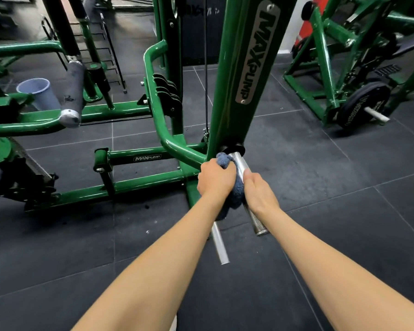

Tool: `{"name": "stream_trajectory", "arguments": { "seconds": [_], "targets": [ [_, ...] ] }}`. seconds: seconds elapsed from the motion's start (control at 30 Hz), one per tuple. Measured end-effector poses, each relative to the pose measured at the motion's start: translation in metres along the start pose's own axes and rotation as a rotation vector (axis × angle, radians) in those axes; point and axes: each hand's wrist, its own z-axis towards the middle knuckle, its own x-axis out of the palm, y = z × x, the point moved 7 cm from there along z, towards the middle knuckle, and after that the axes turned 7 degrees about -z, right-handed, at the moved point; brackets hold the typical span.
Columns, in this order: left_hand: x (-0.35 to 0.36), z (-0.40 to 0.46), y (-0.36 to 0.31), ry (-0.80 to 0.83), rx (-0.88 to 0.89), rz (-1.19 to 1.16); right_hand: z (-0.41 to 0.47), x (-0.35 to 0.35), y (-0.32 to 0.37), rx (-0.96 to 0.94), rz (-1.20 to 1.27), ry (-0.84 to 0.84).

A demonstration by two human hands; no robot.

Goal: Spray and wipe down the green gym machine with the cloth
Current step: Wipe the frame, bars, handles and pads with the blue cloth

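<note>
Down low, at the foot of the green machine's (239, 75) glossy upright post, a round metal handle (243, 170) with a fine knurled surface sticks out from a black collar. Both hands work close together on it. The left hand (215, 179) grips a bunched blue cloth (237, 189), soft and fuzzy, pressed against the handle's left side. The right hand (258, 191) is curled around the handle just beside the cloth, thumb lying along the metal. A second, smooth silver peg (219, 244) pokes out below the left forearm. The post carries a long oval metal nameplate with raised black letters. The floor (344, 235) is dark, matte rubber tiles with pale seams. Off to the left stands a pale blue plastic bucket (40, 93) among green tubular frames.
</note>
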Motion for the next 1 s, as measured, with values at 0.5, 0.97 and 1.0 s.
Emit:
{"name": "stream_trajectory", "arguments": {
  "seconds": [0.5, 0.97, 1.0],
  "targets": [
    [0.012, -0.073, 0.036, 0.106, -0.033, -0.037, -0.003, -0.002, -0.004, 0.037, 0.088, -0.013],
    [-0.004, -0.001, -0.027, -0.106, 0.206, 0.449, 0.002, 0.002, -0.008, 0.014, -0.02, -0.076],
    [-0.004, 0.004, -0.024, -0.086, 0.165, 0.417, 0.001, 0.001, -0.007, 0.012, -0.021, -0.078]
  ]
}}
